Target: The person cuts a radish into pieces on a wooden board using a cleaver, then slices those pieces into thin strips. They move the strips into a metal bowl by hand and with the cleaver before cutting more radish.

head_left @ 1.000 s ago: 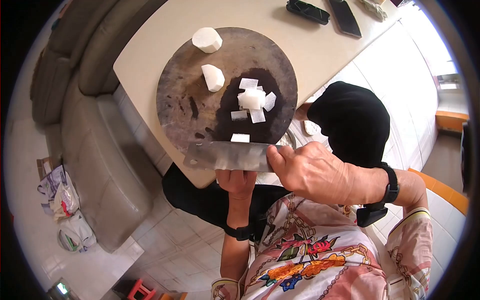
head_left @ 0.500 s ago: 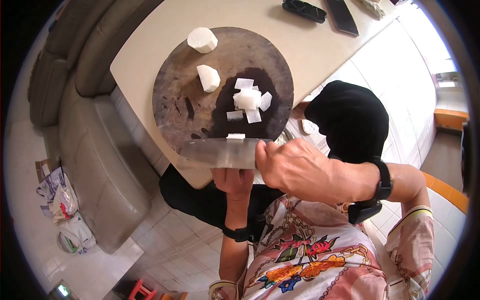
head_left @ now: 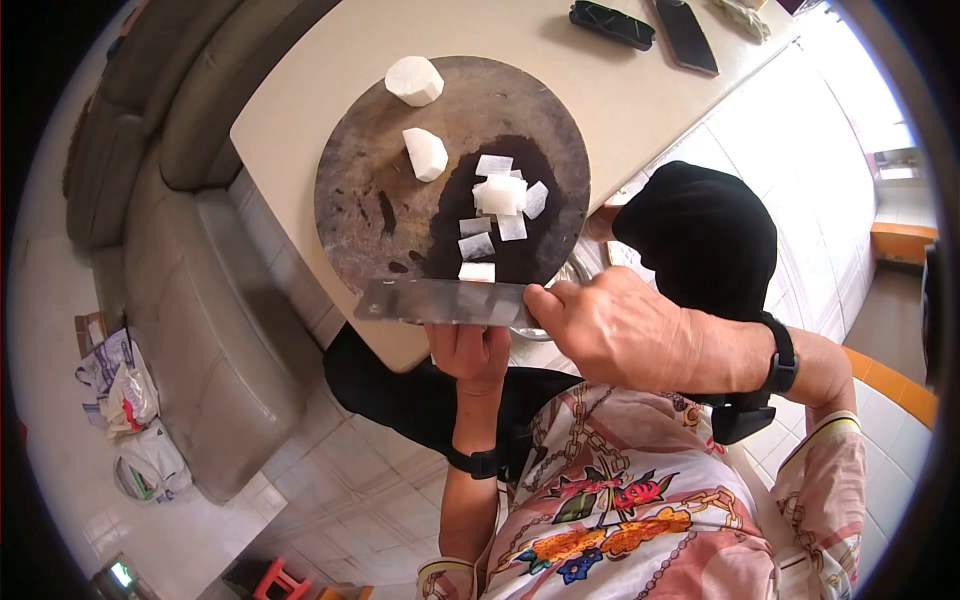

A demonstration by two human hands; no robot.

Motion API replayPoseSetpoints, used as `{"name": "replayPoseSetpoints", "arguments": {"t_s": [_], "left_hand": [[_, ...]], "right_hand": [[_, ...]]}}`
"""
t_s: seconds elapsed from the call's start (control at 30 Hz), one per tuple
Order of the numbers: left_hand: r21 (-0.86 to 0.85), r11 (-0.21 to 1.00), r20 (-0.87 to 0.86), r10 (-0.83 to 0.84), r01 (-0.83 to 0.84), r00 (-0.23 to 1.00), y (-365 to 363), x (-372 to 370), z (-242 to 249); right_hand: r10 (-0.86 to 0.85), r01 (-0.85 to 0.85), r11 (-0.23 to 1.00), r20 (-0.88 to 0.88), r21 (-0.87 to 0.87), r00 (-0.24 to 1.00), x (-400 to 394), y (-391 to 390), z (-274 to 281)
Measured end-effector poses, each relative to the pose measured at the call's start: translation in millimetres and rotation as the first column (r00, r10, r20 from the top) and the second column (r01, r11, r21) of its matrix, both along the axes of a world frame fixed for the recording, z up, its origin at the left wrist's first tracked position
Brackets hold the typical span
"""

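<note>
My right hand [head_left: 620,330] grips a broad steel cleaver [head_left: 440,302] held over the near edge of a round, dark wooden chopping board [head_left: 370,200]. My left hand [head_left: 470,355] is mostly hidden under the blade; whether it holds anything cannot be told. White radish slices [head_left: 500,205] lie in a loose heap on the wet middle of the board, one slice [head_left: 477,271] just beyond the blade. Two larger white radish chunks [head_left: 425,153] [head_left: 414,80] rest toward the board's far side.
The board sits on a beige table [head_left: 620,100] near its corner. A dark case [head_left: 614,24] and a phone [head_left: 686,35] lie at the far edge. A grey sofa [head_left: 200,290] stands on the left, bags [head_left: 120,400] on the tiled floor.
The cleaver has shifted slightly along the board's near edge and one more thin white slice lies beside the blade. The heap and the chunks stay in place.
</note>
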State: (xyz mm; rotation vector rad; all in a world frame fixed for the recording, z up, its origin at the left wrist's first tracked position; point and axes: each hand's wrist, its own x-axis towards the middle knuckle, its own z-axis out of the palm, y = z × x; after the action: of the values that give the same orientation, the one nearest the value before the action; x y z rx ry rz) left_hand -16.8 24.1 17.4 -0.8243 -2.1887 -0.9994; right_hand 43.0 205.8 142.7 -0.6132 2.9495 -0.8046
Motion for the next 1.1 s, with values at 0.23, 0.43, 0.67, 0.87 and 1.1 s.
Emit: {"name": "replayPoseSetpoints", "arguments": {"t_s": [0.23, 0.43, 0.67, 0.87, 1.1], "left_hand": [[0.022, 0.999, 0.027, -0.037, 0.037, 0.999, -6.3, 1.7, -6.0], [0.019, 1.0, 0.044, -0.017, 0.016, 0.999, -6.6, 3.1, -6.0], [-0.008, 0.999, 0.07, -0.046, 0.047, 0.996, -3.8, 0.5, 4.0], [0.032, 0.994, 0.047, -0.103, 0.101, 0.994, -1.1, -2.3, 5.0], [0.061, 0.994, -0.021, -0.086, 0.088, 0.996, 6.5, -4.1, 9.1]], "right_hand": [[0.096, -0.101, 0.986, 0.037, 0.132, 0.995, -2.7, 3.2, 7.9], [0.11, -0.112, 0.968, 0.021, 0.223, 0.994, -2.7, -2.4, 9.1], [0.106, -0.097, 0.974, -0.036, 0.206, 0.994, -17.7, -11.4, 1.7], [0.088, -0.081, 0.989, -0.054, 0.122, 0.995, -31.9, -14.2, -15.0], [-0.209, 0.212, 0.976, 0.057, -0.054, 0.976, -42.5, 2.3, -22.2]]}}
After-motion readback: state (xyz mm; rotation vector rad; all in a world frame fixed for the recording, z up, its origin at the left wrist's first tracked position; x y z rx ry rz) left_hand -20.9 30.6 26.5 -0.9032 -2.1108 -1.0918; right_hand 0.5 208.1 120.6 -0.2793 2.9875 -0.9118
